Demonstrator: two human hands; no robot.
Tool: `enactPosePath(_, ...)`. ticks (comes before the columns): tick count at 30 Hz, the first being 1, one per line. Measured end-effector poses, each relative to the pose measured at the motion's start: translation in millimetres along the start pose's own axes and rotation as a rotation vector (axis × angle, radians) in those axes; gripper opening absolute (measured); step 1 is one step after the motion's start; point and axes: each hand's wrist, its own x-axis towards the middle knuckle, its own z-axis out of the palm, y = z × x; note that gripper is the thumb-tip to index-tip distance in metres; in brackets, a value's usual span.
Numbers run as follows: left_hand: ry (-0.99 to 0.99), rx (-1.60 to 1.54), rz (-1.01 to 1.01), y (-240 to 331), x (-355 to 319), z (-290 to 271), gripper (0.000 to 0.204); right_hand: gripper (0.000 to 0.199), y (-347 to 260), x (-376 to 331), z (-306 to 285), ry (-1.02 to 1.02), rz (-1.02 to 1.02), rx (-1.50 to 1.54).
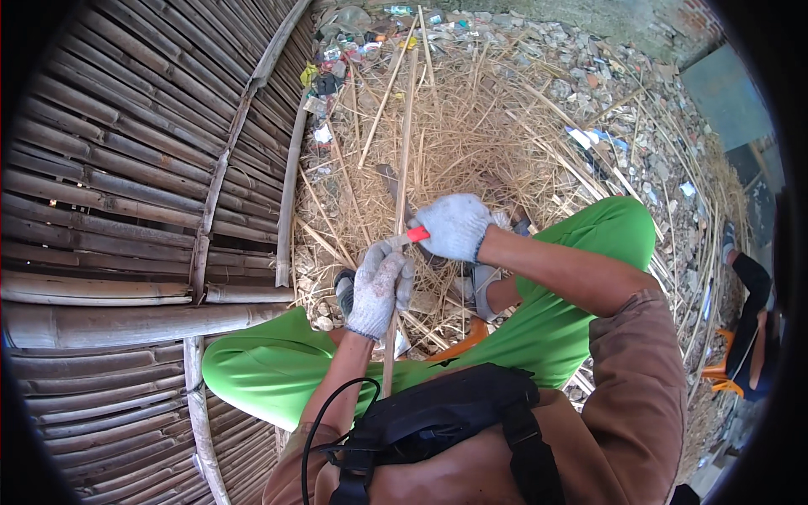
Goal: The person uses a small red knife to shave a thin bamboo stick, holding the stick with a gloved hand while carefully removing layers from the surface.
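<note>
The long bamboo strip (pixel 407 143) runs away from the person's lap, between the bent legs and out over a heap of straw-like shavings (pixel 463 126). The left hand (pixel 379 290), in a stained white glove, is on the near part of the strip, its fingers curled around it. The right hand (pixel 457 227), in a cleaner white glove, is just to the right of the strip and a little farther along it than the left hand. Its fingers are closed on a red-handled tool (pixel 417 234), whose red end points toward the strip; the shape of the part beyond the red is too small to tell. A dark flat piece (pixel 388 178) lies beneath the strip, beyond both hands. Thinner slats (pixel 389 105) lie near the far end of the strip, on its left. A bamboo wall (pixel 143 160) stands left of the strip. Well to the right of it, past the person's green trousers (pixel 581 244), rubble (pixel 673 194) covers the ground, and another person's dark-clothed leg (pixel 749 290) shows beside an orange seat (pixel 722 374).
</note>
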Motion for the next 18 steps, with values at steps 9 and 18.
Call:
enactPosePath(9, -0.058, 0.231, 0.081, 0, -11, 15, 0.017, 0.031, 39, 10, -32, 0.095, 0.243, 0.055)
enactPosePath(18, -0.143, 0.465, 0.014, -6, -36, 35, 0.029, 0.039, 146, 16, -83, 0.111, 0.62, -0.009)
